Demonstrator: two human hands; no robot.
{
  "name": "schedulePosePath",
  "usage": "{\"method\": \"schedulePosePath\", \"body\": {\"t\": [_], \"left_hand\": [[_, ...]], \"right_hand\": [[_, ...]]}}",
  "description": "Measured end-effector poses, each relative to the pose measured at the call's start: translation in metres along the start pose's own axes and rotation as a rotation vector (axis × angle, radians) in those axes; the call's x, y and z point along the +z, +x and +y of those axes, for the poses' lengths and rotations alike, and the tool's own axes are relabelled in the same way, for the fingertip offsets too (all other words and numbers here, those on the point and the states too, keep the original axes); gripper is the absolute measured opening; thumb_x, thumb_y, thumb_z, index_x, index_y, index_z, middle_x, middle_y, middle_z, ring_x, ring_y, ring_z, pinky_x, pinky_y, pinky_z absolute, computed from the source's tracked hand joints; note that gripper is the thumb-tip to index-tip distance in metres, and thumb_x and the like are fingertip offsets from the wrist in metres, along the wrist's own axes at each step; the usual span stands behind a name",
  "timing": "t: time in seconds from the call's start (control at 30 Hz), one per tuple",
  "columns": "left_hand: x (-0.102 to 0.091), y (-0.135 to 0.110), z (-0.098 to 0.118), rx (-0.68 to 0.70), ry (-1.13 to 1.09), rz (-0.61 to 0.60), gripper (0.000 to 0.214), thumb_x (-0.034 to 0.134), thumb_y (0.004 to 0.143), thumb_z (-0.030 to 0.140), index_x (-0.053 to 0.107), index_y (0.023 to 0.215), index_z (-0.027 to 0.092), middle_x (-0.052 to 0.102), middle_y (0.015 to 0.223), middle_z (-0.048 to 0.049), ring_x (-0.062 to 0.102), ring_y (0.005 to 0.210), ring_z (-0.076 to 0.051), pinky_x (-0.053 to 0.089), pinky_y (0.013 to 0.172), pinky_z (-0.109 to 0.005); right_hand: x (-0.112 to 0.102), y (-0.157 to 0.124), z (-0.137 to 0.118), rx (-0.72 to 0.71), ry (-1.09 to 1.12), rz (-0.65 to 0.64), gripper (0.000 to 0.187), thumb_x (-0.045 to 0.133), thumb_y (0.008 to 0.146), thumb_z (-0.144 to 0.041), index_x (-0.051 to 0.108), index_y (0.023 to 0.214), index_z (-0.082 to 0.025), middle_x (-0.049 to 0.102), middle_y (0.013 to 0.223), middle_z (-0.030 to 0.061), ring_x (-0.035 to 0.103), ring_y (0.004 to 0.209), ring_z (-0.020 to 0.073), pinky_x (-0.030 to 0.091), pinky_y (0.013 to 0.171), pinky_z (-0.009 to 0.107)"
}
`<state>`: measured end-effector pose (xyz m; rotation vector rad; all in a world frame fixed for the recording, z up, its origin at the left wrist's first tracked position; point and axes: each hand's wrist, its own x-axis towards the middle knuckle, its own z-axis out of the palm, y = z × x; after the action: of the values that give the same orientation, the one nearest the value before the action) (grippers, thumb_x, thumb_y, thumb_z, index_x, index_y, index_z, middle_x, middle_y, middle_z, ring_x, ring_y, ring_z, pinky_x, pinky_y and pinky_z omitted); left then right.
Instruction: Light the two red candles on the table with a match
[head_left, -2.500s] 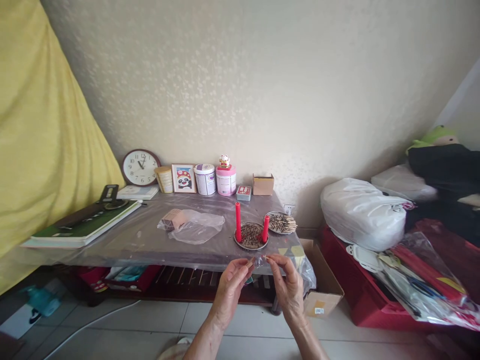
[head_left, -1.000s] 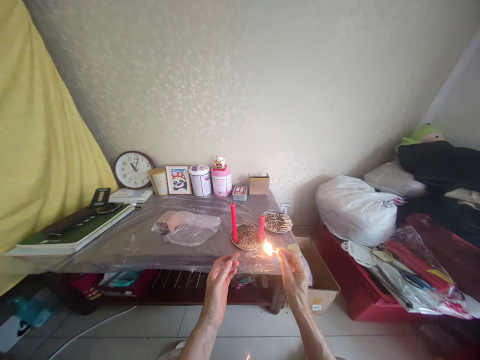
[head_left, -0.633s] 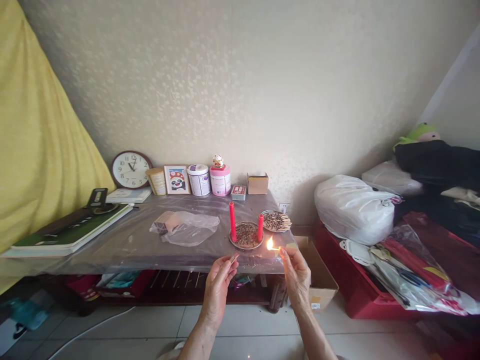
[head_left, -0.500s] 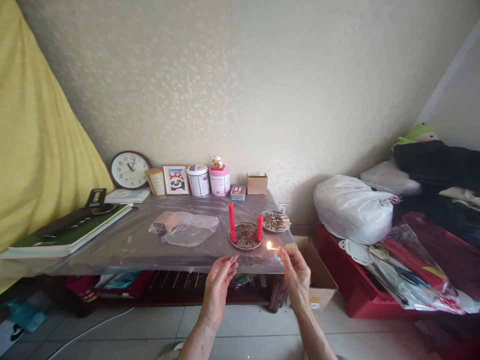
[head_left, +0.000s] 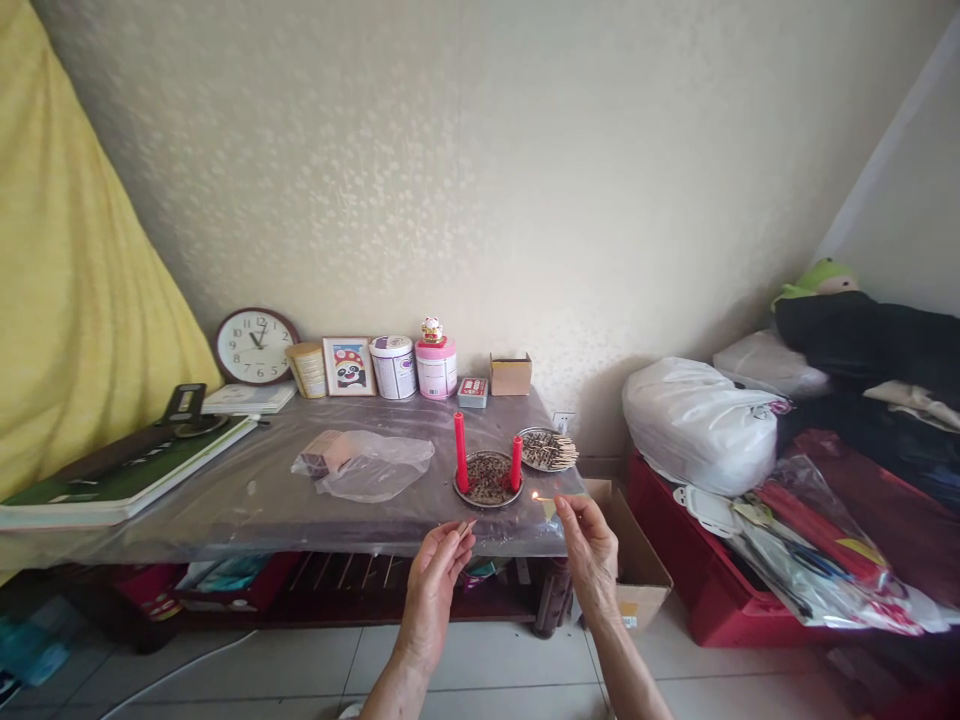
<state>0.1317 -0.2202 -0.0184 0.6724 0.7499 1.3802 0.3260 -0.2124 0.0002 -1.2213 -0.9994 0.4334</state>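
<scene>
My right hand (head_left: 589,540) pinches a match (head_left: 548,500) between thumb and fingertips, its tip glowing with a small flame. The match points left, over the table's front edge. In my left hand (head_left: 439,560) the fingers close on a small thin brownish piece (head_left: 466,527); most of it is hidden by the fingers. Beyond both hands a round metal dish (head_left: 489,503) holds dark bits and two upright red candles, a taller one (head_left: 460,450) at left and a shorter one (head_left: 517,463) at right. No flame shows on either candle. Behind it, a second dish (head_left: 529,463) carries many matchsticks (head_left: 559,452).
A crumpled plastic bag (head_left: 382,465) and small box (head_left: 330,452) lie left on the plastic-covered table (head_left: 247,490). Along the back stand a clock (head_left: 256,346), picture frame (head_left: 349,368), tins (head_left: 394,368) and open carton (head_left: 511,375). A red bin (head_left: 720,590) is at right.
The match flame has shrunk from a bright yellow flame to a small orange one. The view has shifted slightly; both hands keep nearly the same position.
</scene>
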Motion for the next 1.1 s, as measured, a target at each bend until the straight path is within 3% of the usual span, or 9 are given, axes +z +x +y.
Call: {"method": "schedulePosePath", "body": {"t": [0.43,1.1], "left_hand": [[0.001,0.001,0.0,-0.009,-0.001,-0.003,0.025,0.066,0.078,0.038,0.068,0.095,0.019,0.071,0.102,-0.0061,0.06,0.098,-0.018,0.041,0.093,-0.032],[0.004,0.0,0.0,-0.034,-0.007,-0.001,0.025,0.067,0.077,0.038,0.069,0.093,0.02,0.073,0.1,-0.0063,0.062,0.095,-0.018,0.044,0.089,-0.03]], "right_hand": [[0.008,0.021,-0.02,0.011,0.062,-0.007,0.03,0.066,0.075,-0.048,0.065,0.073,-0.019,0.053,0.062,-0.0035,0.044,0.06,0.0128,0.036,0.057,0.024],[0.034,0.049,-0.02,0.135,0.37,-0.037,0.027,0.076,0.065,-0.045,0.067,0.071,-0.019,0.065,0.067,-0.0009,0.058,0.062,0.0144,0.049,0.068,0.03]]}}
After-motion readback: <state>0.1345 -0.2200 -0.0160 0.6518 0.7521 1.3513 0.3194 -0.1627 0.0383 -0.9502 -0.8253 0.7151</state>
